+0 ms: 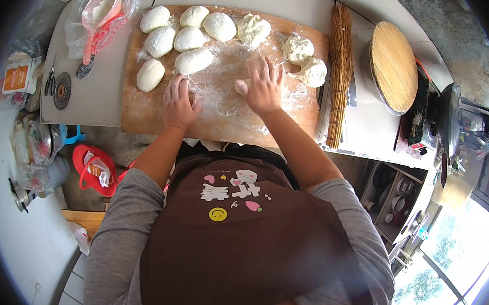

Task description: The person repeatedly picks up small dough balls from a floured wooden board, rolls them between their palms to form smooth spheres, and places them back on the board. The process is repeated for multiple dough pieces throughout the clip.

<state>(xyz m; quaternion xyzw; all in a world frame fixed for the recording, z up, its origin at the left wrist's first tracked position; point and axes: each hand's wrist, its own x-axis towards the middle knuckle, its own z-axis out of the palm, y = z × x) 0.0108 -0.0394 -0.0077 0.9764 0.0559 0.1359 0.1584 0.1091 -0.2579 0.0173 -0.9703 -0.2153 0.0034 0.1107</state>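
My left hand (181, 101) rests palm down on the floured wooden board (225, 123), fingers slightly apart and nothing held. Its fingertips are just below an oval dough ball (194, 61). My right hand (265, 85) lies with spread fingers over a small piece of dough (241, 86), most of which it hides. Several smooth, floured dough balls (159, 41) sit at the board's left and back. Rougher lumps stand out: one dough lump (253, 30) at the back, another dough lump (298, 50) at the right, and a torn-looking lump (312, 72) touching it.
A straw whisk broom (339, 74) lies along the board's right edge, with a round wooden lid (393, 68) beyond. At the left are a pink scoop of flour (102, 8), scissors (50, 81) and a dark disc (63, 91). A red basket (94, 169) stands below the counter.
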